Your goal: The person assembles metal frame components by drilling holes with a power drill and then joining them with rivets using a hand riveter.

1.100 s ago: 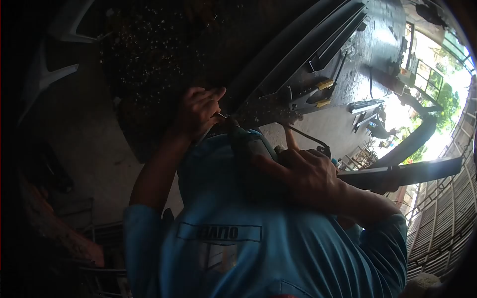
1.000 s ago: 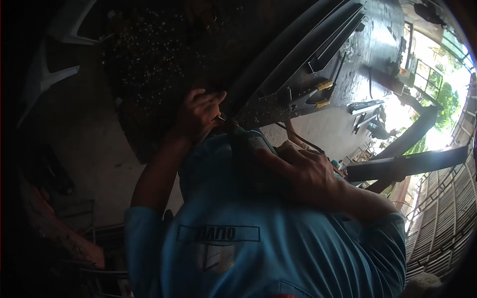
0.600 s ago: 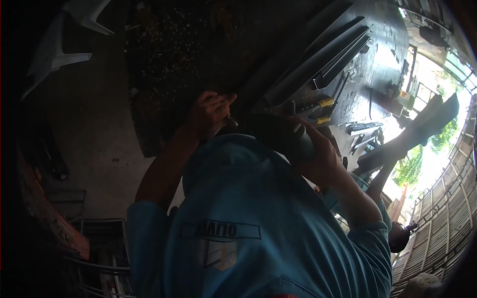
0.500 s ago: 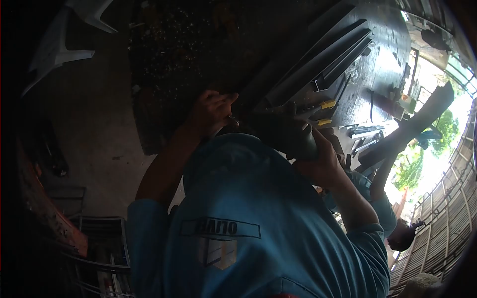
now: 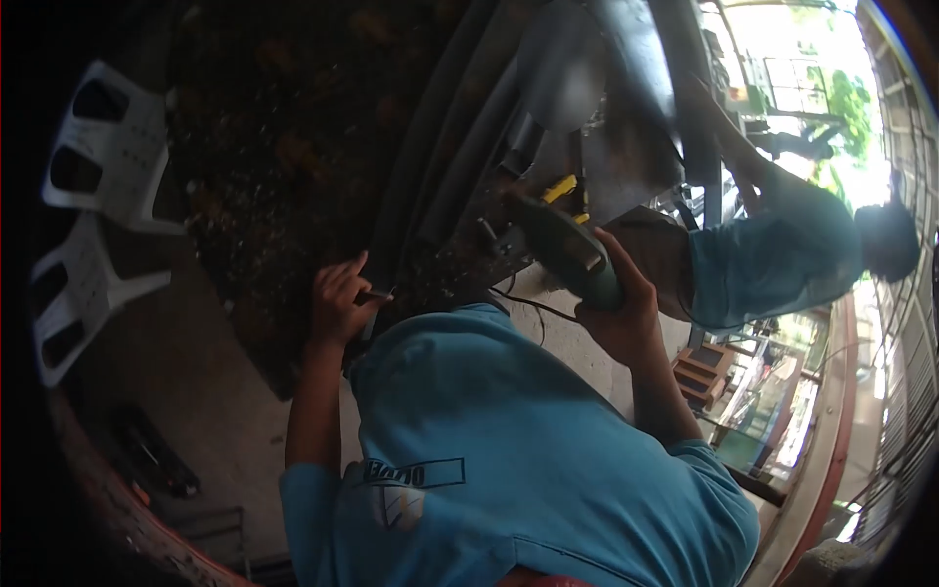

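Observation:
My left hand [image 5: 338, 298] is at the dark table's near edge, its fingers curled around a short metal piece [image 5: 378, 294] with the index finger stretched out. My right hand [image 5: 626, 305] is closed around the rear of a green power tool [image 5: 567, 252]. The tool's front end points up and left, over the near part of the table. Beside that end lie yellow-handled tools [image 5: 559, 189] and a small metal part [image 5: 487, 230]. Long dark metal profiles [image 5: 474, 166] stretch across the table beyond my hands.
White plastic chairs [image 5: 117, 147] stand at the left. At the right another person in a blue shirt [image 5: 773, 254] leans over the table, an arm reaching to a long dark bar [image 5: 688, 93]. A black cable [image 5: 538, 307] hangs below the power tool.
The view has shifted, bringing the chairs and the other person further into sight. My hands are farther apart, and the power tool is now clear of my torso. The other person's long bar has swung upward in view.

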`<control>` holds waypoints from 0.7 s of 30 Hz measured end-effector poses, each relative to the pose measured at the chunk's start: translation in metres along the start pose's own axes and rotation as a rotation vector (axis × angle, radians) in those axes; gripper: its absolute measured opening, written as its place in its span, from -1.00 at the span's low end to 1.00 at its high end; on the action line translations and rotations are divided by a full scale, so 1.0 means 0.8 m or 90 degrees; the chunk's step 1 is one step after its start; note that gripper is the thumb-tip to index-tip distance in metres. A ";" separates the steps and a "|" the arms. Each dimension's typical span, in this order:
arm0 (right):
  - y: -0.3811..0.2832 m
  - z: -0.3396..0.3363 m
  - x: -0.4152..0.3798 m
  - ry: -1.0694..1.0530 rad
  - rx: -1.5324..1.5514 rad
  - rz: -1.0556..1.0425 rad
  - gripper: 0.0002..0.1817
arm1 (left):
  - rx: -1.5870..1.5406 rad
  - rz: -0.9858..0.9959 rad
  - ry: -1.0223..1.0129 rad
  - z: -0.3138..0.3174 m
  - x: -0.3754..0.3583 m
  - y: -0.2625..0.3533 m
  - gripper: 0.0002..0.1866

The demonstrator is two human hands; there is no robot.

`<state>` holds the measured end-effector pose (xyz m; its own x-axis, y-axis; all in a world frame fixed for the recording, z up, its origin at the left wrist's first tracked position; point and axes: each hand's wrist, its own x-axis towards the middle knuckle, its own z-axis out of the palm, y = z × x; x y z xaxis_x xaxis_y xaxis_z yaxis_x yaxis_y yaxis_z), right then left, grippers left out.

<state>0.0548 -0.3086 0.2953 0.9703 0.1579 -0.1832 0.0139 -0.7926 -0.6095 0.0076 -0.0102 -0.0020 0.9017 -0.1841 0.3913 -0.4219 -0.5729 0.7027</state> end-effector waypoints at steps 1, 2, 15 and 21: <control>0.018 -0.006 -0.001 0.071 -0.055 0.068 -0.13 | 0.009 -0.023 -0.009 0.001 -0.004 0.002 -0.50; 0.037 -0.012 0.000 0.141 -0.105 0.136 -0.12 | 0.021 -0.047 -0.017 -0.001 -0.005 0.005 -0.50; 0.371 -0.086 0.080 0.266 -0.276 0.102 -0.08 | 0.001 -0.133 0.075 0.093 0.141 0.165 -0.75; 0.476 -0.095 0.160 0.224 -0.338 -0.003 -0.04 | -0.015 -0.112 -0.189 0.215 0.207 0.226 -0.81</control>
<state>0.2023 -0.6347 0.0984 0.9900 0.0307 0.1373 0.0485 -0.9906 -0.1281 0.0974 -0.2819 0.0874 0.9477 -0.3103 0.0747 -0.2559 -0.5987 0.7590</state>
